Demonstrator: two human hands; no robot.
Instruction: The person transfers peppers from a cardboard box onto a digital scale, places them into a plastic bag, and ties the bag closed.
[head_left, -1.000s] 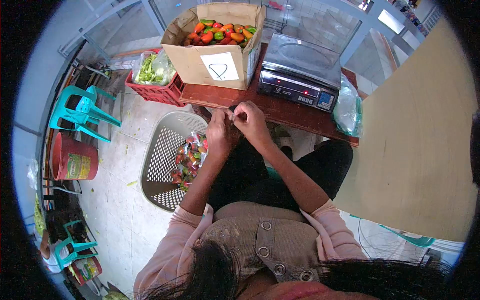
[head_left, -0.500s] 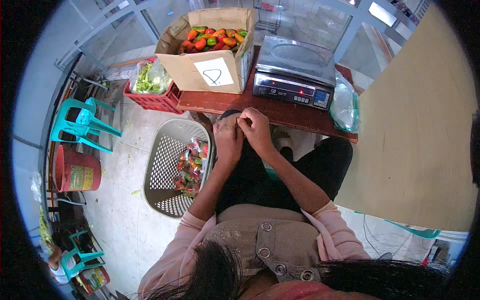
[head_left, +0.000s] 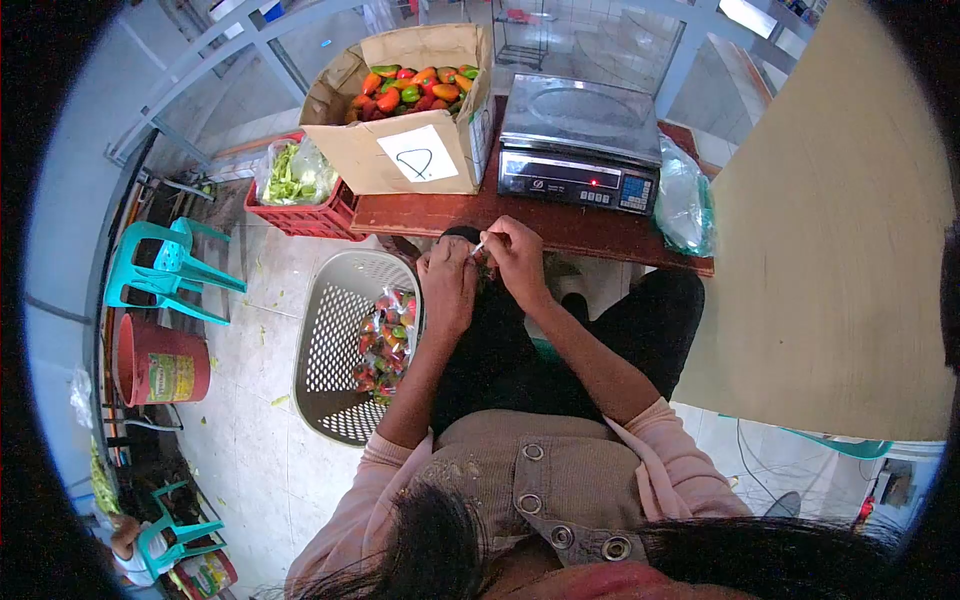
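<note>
Over my knee, close to the front edge of the bench, my two hands work together. My right hand point(head_left: 516, 258) pinches a small whitish strip point(head_left: 478, 248), possibly the twisted end of a plastic bag. Curled beside it, with the fingers at the same spot, is my left hand point(head_left: 446, 280). Whatever lies beneath the fingers is mostly hidden. To the left of my left forearm stands a pale plastic basket point(head_left: 312, 350), and clear bags of red, orange and green peppers point(head_left: 388, 340) lie along its right side.
A cardboard box point(head_left: 365, 160) of loose peppers point(head_left: 410, 92) and a digital scale point(head_left: 580, 140) stand on the red-brown bench point(head_left: 450, 212). Plastic bags point(head_left: 685, 205) lie right of the scale. Leafy greens fill a red crate point(head_left: 300, 218). A wooden panel point(head_left: 820, 270) rises at right; teal chairs point(head_left: 165, 265) stand left.
My fingers have shifted slightly, and the whitish strip now shows between them. The head view has moved a little. Basket, box and scale stay in place.
</note>
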